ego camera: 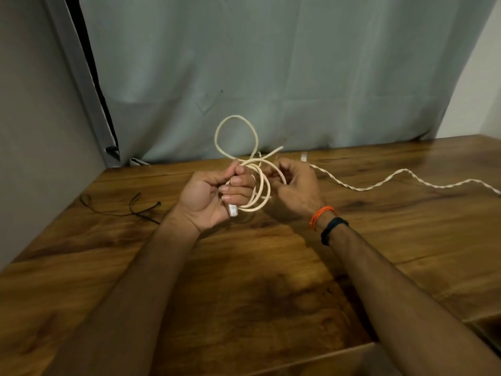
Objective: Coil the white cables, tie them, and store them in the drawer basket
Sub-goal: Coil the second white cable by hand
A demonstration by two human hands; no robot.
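A white cable (260,183) is partly coiled in loops between my hands above the wooden table (244,267). My left hand (214,195) grips the loops, with the clear plug end (233,210) sticking out below its fingers. One loop (235,137) stands up above the hands. My right hand (294,185) holds the other side of the coil with curled fingers. The twisted remainder of the white cable (401,176) trails away across the table to the right edge.
Black ties (130,206) lie on the table to the left of my hands. A small white object (304,157) sits by the grey curtain (271,77) at the back. An opening shows at the bottom right corner (485,332).
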